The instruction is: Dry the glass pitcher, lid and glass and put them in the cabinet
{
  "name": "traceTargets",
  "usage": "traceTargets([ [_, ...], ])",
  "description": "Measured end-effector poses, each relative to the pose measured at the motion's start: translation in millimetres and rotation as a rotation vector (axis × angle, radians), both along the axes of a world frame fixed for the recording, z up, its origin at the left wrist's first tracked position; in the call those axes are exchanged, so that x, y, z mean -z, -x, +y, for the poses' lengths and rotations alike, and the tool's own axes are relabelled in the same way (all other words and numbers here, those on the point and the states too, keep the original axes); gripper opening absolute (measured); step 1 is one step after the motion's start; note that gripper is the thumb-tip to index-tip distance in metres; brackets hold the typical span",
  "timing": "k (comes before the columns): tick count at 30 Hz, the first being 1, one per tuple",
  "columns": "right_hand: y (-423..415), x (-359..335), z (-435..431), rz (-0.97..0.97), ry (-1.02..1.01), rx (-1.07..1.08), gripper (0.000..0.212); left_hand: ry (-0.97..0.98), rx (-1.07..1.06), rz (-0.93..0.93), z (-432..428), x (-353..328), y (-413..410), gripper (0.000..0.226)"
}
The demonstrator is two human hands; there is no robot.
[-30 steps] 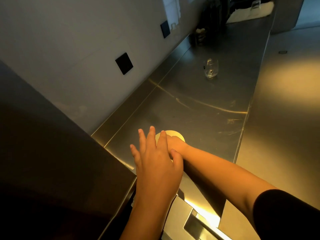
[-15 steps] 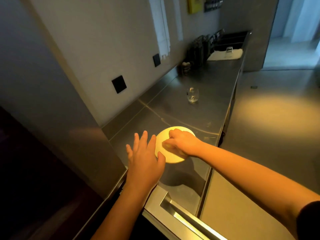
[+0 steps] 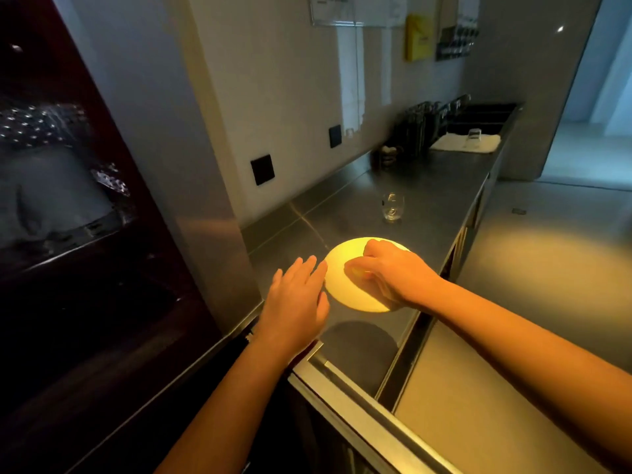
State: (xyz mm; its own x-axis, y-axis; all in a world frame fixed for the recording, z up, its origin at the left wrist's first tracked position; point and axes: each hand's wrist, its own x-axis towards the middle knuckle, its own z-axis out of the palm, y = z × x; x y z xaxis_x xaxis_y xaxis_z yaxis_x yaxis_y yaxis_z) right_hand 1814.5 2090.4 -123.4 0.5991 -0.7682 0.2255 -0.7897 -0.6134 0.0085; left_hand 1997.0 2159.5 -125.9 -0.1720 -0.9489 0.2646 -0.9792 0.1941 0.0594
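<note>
no legible text, yellow wall notice (image 3: 419, 37) and clear sign holder (image 3: 355, 10) too blurred to read

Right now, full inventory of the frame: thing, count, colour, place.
counter: 1, grey steel, runs along the wall from near to far
disc: 1, pale yellow, round, near end of the counter, under the right hand
glass: 1, clear, upright, mid-counter beyond the disc
second glass: 1, clear, on the cloth at the far end
cloth: 1, white, far end of the counter
wall sockets: 2, black, on the wall above the counter
yellow sign: 1, high on the far wall
left hand: 1, fingers spread, beside the disc
right hand: 1, grip on the disc
</note>
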Motion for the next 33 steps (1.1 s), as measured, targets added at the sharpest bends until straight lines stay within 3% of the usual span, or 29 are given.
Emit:
traceTargets([
  [6, -4.2, -16.9, 46.2, -0.04, 0.026, 0.004, 0.053, 0.119, 0.036, 0.039, 70.8, -9.1, -3.1, 0.051],
  [10, -23.9, -26.5, 89.5, 0.046, 0.081, -0.101, 0.054, 0.263, 0.026, 0.089, 122.4, -5.3, -17.6, 0.05],
  [17, -69.5, -38.4, 161.5, 0.02, 0.072, -0.383, 0.039, 0.315, -0.201, 0.221, 207.3, 5.1, -46.2, 0.054],
  [23, -116.4, -32.1, 205.4, -0.018, 0.006, -0.515, 0.044, 0.361, -0.406, 0.169, 264.2, 17.2, -74.4, 0.05],
  [33, -169.7, -36.9, 235.0, 0.151, -0.025, -0.603, 0.053, 0.381, -0.624, 0.151, 318.8, 33.2, -101.0, 0.041],
])
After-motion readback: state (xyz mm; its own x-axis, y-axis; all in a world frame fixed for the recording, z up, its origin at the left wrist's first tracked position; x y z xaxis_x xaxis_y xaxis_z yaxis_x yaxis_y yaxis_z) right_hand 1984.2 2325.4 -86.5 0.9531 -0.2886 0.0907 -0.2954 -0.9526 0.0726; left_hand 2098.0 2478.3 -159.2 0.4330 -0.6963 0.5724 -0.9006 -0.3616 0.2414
